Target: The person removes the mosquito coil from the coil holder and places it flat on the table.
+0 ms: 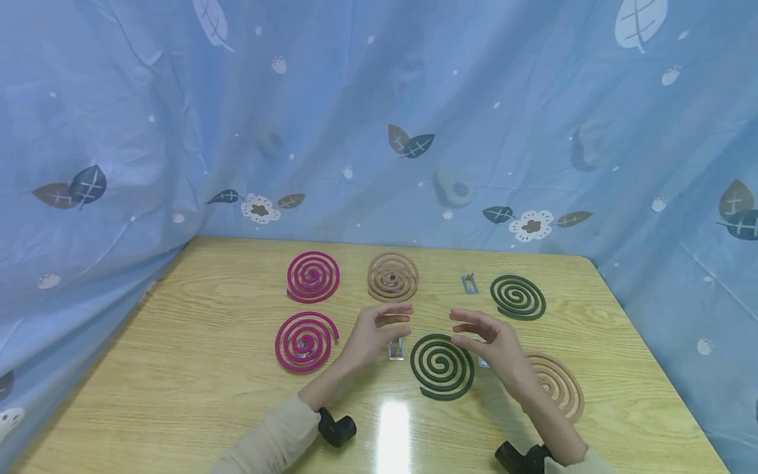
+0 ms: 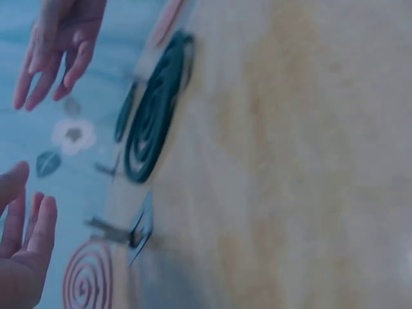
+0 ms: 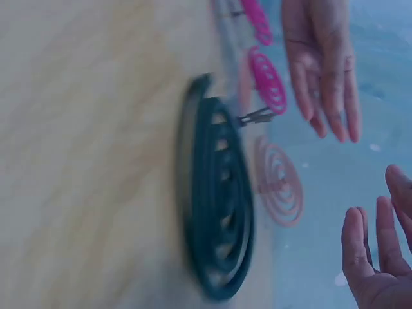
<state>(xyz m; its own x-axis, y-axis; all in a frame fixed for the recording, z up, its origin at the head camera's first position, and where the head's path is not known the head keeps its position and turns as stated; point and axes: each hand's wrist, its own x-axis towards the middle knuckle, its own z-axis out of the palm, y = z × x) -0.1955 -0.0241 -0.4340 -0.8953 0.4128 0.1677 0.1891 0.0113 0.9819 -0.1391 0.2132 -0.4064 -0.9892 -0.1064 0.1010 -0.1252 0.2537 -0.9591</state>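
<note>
Front green coil (image 1: 440, 364): lies flat on the table, between the two hands in the head view and nearer the wearer than the fingertips; winds out to a loose end at lower left.
Left stand (image 1: 396, 350): sits beside that coil, just below the left thumb in the head view; shows a metal frame.
Right stand (image 1: 483, 363): sits on the coil's other side, partly hidden by the right hand.
Left hand (image 1: 376, 332): hovers above the table, palm inward, with thumb and fingers apart and gently bent.
Right hand (image 1: 497, 342): hovers opposite, well apart from the left, with thumb and fingers likewise parted.
Front tan coil (image 1: 562, 388): lies partly behind the right forearm.
Back stand (image 1: 470, 284): stands farther back, near the back green coil (image 1: 518, 296).
Back tan coil (image 1: 393, 277): rests beyond the left hand, probably over another stand, though hard to make out.
Pink coils (image 1: 305, 342): lie at left, one behind the other.
Table (image 1: 207, 342): shows pale wood grain and a bright glare in front.
Cloth (image 1: 355, 99): hangs blue behind, printed with leaves and flowers.
</note>
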